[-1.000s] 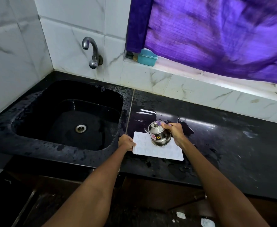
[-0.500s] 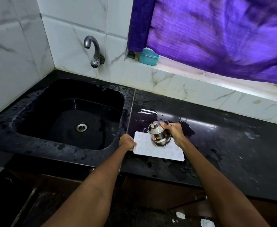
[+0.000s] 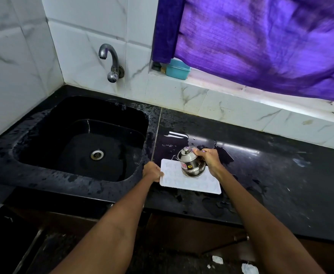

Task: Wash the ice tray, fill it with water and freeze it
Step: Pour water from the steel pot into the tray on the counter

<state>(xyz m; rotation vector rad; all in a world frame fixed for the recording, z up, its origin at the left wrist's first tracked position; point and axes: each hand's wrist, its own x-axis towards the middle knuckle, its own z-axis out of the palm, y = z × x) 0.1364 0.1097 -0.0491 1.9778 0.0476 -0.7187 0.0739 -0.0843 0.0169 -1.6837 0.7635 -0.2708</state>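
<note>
White ice tray (image 3: 191, 183) beside counter edge (image 3: 182, 211)

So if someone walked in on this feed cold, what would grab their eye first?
Probably the bright purple curtain filling the upper right over the window ledge. Next, at centre, the right hand tilting a small steel kettle over the white ice tray, which lies on the wet black counter while the left hand grips its left edge. The black sink sits to the left.

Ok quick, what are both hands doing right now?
Left hand: grips the ice tray by its left edge.
Right hand: holds the steel kettle over the tray.
</note>
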